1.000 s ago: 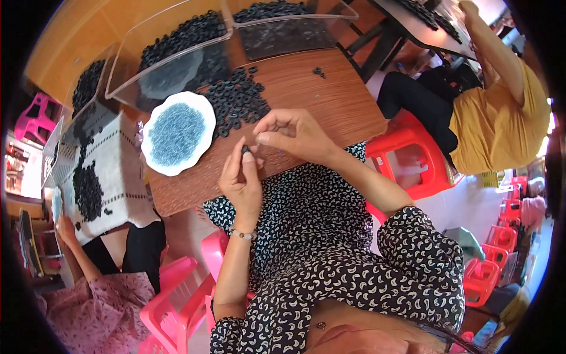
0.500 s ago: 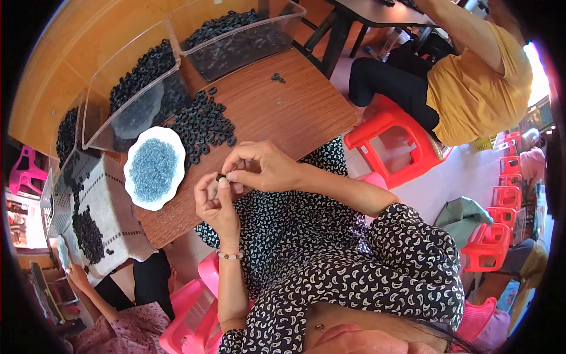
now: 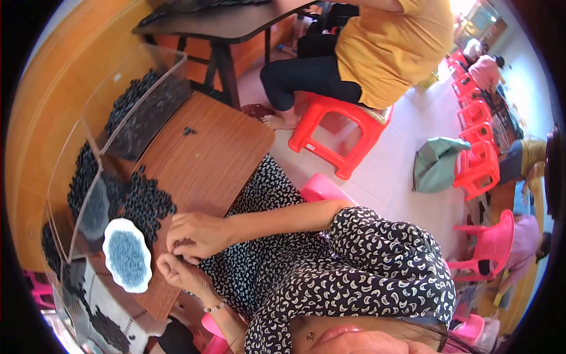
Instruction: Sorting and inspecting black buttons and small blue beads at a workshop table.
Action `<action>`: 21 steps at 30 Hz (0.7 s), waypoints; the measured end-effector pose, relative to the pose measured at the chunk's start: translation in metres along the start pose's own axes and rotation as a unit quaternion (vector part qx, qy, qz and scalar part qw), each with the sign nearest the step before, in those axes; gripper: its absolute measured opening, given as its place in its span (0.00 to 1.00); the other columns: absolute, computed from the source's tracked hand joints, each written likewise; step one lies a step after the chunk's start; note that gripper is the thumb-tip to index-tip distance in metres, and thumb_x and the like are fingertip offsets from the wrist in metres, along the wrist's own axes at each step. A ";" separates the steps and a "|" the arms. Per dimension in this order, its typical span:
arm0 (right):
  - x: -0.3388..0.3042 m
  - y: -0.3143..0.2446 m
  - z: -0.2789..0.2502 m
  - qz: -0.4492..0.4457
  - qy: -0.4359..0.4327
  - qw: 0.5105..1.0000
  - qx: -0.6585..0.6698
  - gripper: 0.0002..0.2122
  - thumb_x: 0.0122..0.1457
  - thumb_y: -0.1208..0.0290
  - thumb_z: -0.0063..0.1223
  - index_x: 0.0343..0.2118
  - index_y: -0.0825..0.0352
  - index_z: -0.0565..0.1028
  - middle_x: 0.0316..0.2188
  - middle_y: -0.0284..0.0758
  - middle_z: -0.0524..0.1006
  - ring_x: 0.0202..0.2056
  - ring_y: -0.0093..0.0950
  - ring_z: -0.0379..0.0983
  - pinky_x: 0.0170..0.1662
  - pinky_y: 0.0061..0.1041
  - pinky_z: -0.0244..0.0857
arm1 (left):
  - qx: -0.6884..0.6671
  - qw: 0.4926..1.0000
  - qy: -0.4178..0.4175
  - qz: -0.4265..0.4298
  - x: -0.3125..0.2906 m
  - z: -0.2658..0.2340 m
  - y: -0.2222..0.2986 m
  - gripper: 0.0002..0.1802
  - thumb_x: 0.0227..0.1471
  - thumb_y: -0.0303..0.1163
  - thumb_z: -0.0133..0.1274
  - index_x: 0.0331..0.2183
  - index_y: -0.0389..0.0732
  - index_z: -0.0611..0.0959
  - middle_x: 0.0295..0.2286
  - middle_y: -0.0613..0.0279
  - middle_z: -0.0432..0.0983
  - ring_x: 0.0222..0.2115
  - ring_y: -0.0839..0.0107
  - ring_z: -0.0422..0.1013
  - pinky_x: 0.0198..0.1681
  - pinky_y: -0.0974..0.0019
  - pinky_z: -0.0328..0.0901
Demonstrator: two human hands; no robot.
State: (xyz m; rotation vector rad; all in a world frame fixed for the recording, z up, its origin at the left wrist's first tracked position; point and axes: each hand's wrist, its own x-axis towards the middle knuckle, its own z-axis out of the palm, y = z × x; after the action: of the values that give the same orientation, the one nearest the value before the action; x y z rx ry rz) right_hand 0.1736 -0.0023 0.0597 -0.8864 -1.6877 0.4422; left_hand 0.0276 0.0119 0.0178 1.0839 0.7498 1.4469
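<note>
My left hand, with a beaded bracelet at its wrist, is closed at the near edge of the wooden table. Its fingertips pinch a small black ring, now mostly hidden by the fingers. My right hand meets it from above, fingers bent and pressed together; what they hold, if anything, is hidden. Just left of both hands stands a white scalloped dish full of tiny translucent blue-grey pieces. Beyond it lies a loose heap of small black rings.
Clear plastic bins of black parts line the table's far left side. A few stray black pieces lie farther back. A cloth with black parts is at lower left. Someone in yellow sits on a red stool by a dark table.
The view has swung right, so table, dish and hands appear farther left and lower. My hands stay together; the right one now covers more of the black ring.
</note>
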 end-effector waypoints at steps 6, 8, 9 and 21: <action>-0.001 0.001 0.007 -0.036 0.029 0.999 -0.011 0.05 0.52 0.74 0.60 0.32 0.65 0.78 0.28 0.34 0.78 0.34 0.36 0.74 0.43 0.36 0.65 | 0.002 1.000 0.013 -0.004 0.003 -0.013 -0.009 0.20 0.67 0.47 0.50 0.35 0.39 0.76 0.22 0.73 0.64 0.21 0.85 0.55 0.23 0.77 0.48; -0.002 0.003 0.008 -0.040 0.034 0.999 -0.016 0.05 0.52 0.74 0.60 0.32 0.65 0.77 0.28 0.34 0.78 0.34 0.36 0.74 0.43 0.35 0.65 | 0.002 1.000 0.004 -0.003 0.003 -0.014 -0.010 0.20 0.67 0.48 0.50 0.36 0.38 0.77 0.23 0.73 0.65 0.21 0.85 0.55 0.23 0.77 0.48; -0.002 0.003 0.009 -0.042 0.036 0.998 -0.019 0.05 0.51 0.75 0.60 0.31 0.66 0.77 0.28 0.34 0.78 0.34 0.36 0.74 0.43 0.35 0.65 | 0.002 1.000 -0.003 -0.001 0.003 -0.014 -0.009 0.21 0.67 0.48 0.50 0.37 0.38 0.77 0.24 0.73 0.66 0.21 0.85 0.56 0.23 0.77 0.48; 0.002 0.004 0.014 -0.061 0.043 0.997 -0.002 0.04 0.55 0.73 0.61 0.30 0.66 0.78 0.27 0.35 0.76 0.34 0.36 0.72 0.42 0.35 0.64 | 0.049 0.999 0.021 0.006 0.002 -0.009 -0.003 0.19 0.69 0.47 0.47 0.33 0.42 0.73 0.22 0.75 0.60 0.22 0.85 0.54 0.23 0.77 0.47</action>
State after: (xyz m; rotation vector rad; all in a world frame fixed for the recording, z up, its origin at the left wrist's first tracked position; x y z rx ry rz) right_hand 0.1613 0.0040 0.0540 -0.7888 -1.6532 0.3131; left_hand 0.0212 0.0160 0.0121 1.1364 0.8524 1.4587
